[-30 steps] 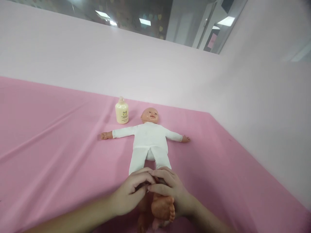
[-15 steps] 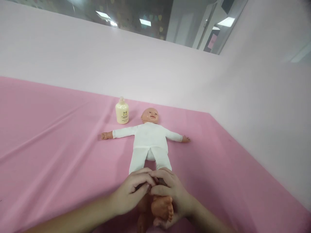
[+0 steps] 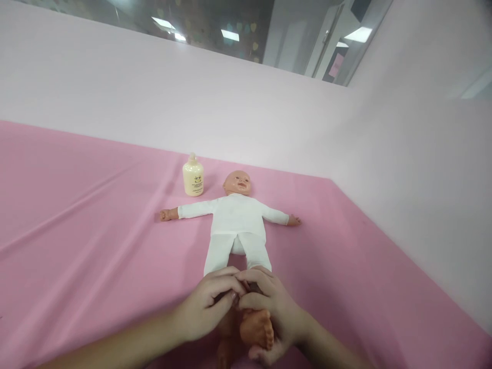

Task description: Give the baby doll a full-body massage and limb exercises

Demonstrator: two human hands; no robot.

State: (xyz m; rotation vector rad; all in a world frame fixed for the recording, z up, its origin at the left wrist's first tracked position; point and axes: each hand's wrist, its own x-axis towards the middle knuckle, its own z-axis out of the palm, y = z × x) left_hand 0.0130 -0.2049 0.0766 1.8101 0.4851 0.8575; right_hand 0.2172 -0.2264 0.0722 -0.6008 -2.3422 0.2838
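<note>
A baby doll (image 3: pixel 238 218) in white clothes lies on its back with its arms stretched wide, its head away from me. Its lower legs are bare. My left hand (image 3: pixel 213 302) curls over one lower leg, fingers bent and thumb tucked in. My right hand (image 3: pixel 274 307) wraps around the other leg near the ankle, and that leg's bare foot (image 3: pixel 257 329) shows sole-on below the fingers. The fingertips of both hands meet between the legs. Just what the left fingertips press on is partly hidden.
A pale yellow pump bottle (image 3: pixel 193 178) stands left of the doll's head. A pink sheet (image 3: pixel 96 215) with some folds covers the surface. Behind it rises a white wall (image 3: pixel 172 97), with a reflective window (image 3: pixel 215 25) above.
The doll's foot in my right hand has shifted very slightly, and the right thumb has moved a little with it. The left hand and the bottle look unchanged.
</note>
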